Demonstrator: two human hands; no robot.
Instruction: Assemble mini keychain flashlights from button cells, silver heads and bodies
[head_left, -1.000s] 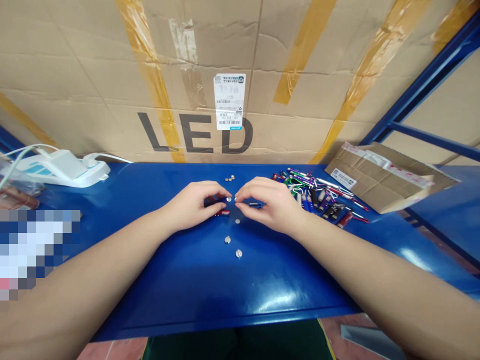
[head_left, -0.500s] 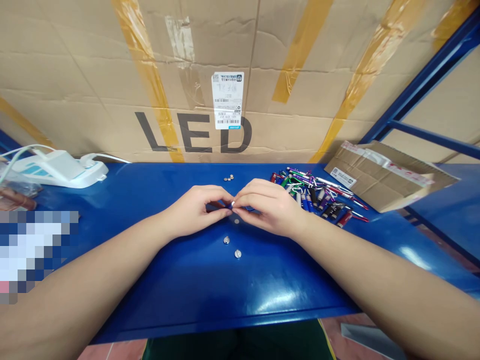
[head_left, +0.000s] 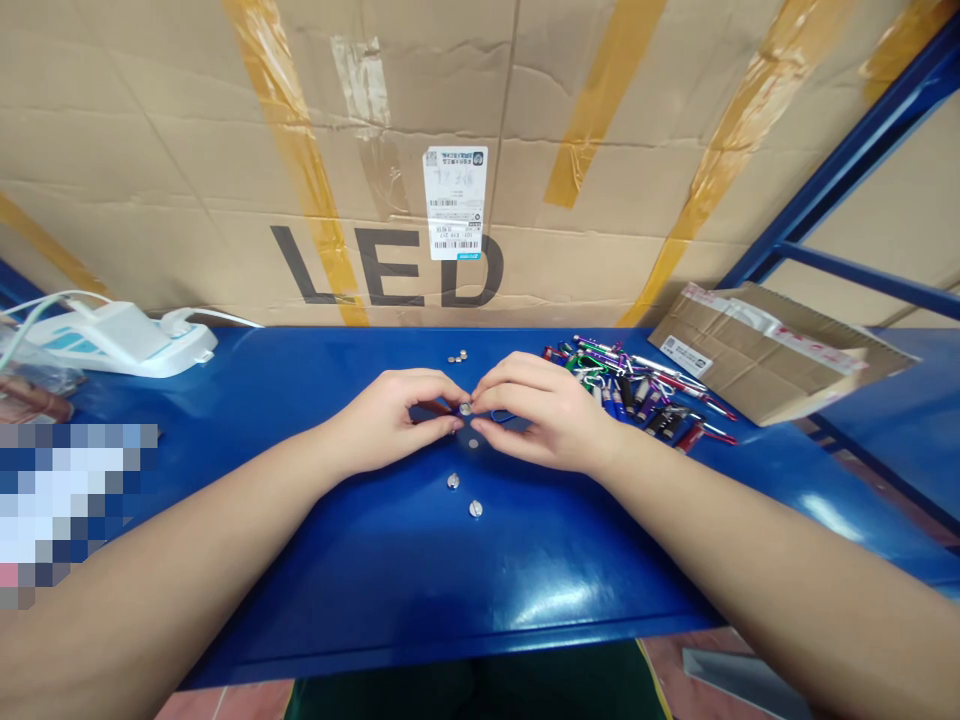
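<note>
My left hand is closed, thumb and forefinger pinching what looks like a small blue tube that the fingers mostly hide. A round silver button cell shows between the two hands, at the fingertips. My right hand is curled opposite, its forefinger touching the cell and its thumb slightly below. Just behind the right fingers, part of a dark blue loop shows. Under the hands lies a pale disc. Nearer to me are two slotted silver caps, one left and one right.
Small button cells lie beyond my hands. To the right is a pile of colourful mini flashlights with clips, beside an opened cardboard box. A white power strip sits at left. A large carton stands behind the blue table.
My right fingers have lifted and parted a little, and the button cell between the hands now shows more of its face. My left hand has barely moved.
</note>
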